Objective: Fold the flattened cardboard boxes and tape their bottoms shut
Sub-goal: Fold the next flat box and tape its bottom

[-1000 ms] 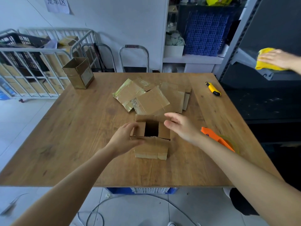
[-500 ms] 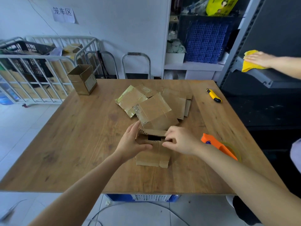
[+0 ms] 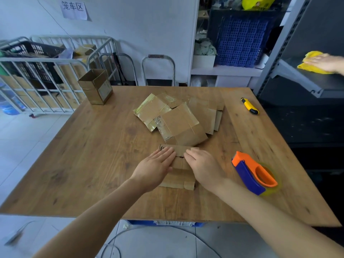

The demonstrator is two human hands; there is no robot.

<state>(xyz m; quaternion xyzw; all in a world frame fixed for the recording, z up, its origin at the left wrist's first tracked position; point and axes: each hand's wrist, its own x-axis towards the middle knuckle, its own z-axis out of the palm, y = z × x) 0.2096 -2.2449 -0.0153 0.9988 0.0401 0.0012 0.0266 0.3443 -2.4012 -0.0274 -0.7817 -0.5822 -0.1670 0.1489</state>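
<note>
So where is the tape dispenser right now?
In the head view the tape dispenser lies on the wooden table near its right edge, just right of the right hand, untouched; the yellow utility knife lies farther back on that side.

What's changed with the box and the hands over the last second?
The flaps of the box went from open, with a dark hole showing, to folded down. The left hand and right hand moved from its sides onto the top and now press the flaps flat. The tape dispenser, flattened stack, utility knife and upright box stayed put.
</note>
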